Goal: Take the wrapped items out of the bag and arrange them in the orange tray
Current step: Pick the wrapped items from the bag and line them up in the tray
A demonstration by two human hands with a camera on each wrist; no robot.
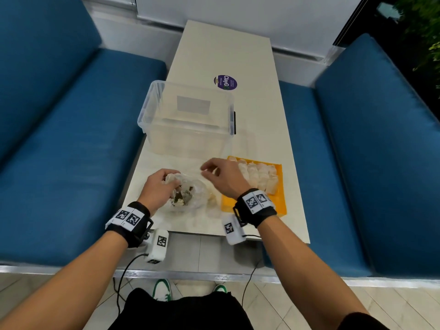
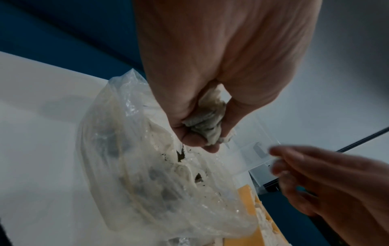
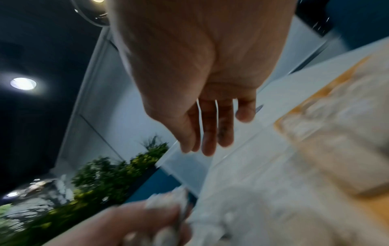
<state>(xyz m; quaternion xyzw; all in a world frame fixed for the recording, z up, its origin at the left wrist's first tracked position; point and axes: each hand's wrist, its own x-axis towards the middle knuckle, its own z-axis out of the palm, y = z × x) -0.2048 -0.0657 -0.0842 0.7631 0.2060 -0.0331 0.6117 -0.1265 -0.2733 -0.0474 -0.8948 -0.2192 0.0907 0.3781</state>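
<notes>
A crumpled clear plastic bag (image 1: 190,194) lies on the near part of the white table, with dark specks and wrapped pieces inside. My left hand (image 1: 162,184) grips the bag's bunched rim (image 2: 206,118), fingers curled round the plastic. My right hand (image 1: 214,170) hovers just right of the bag, fingers relaxed and holding nothing (image 3: 202,133). The orange tray (image 1: 278,203) sits to the right, with a row of several pale wrapped items (image 1: 259,177) along its far half.
A clear plastic storage bin (image 1: 188,115) stands behind the bag, with nothing seen in it. A purple round sticker (image 1: 225,82) lies farther back on the table (image 1: 269,96). Blue sofas flank the table on both sides.
</notes>
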